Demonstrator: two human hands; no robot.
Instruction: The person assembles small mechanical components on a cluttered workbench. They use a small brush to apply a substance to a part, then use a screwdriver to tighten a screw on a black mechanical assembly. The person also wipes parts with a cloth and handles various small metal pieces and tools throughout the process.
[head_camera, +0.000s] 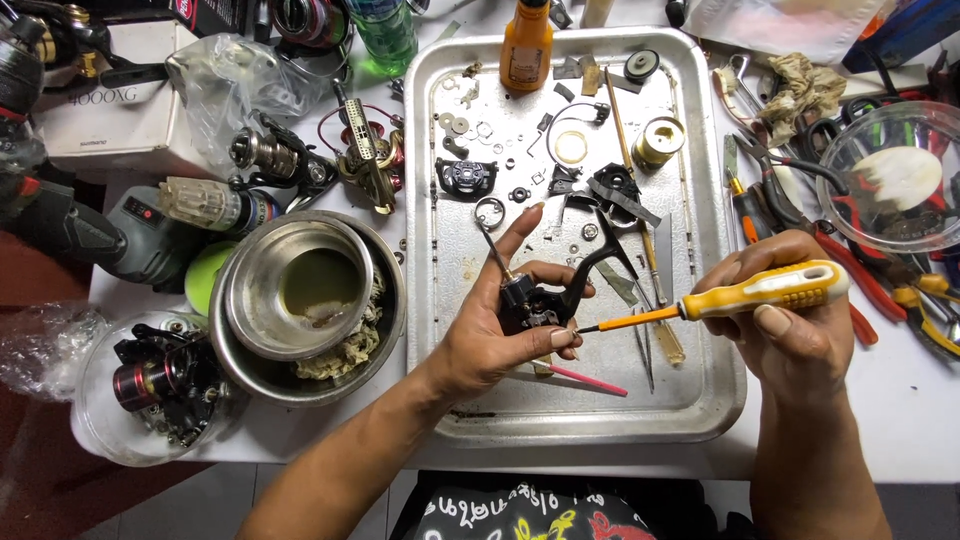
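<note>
Right now, the left hand holds a small black reel part with its fingers curled around it, palm up. The right hand is closed around the yellow handle of a screwdriver. The screwdriver lies almost flat, and its long thin tip points to the left, straight at the black part. The tip is right beside the part, maybe just touching it; it is hard to tell. So the part sits to the left of the right hand, and the left hand is the one that has it.

Both hands hover over a big metal tray that rests on the white counter. Just under the left hand lies a thin pink stick.

Out to the side of the left hand stands a steel bowl with murky liquid in it, sitting inside a bigger bowl.

Farther away from the hands, the tray is full of tiny washers, rings and black bits. A brass-coloured spool lies there too. At the far edge of the tray stands an orange bottle. Past the right hand lie red-handled pliers and other tools.
</note>
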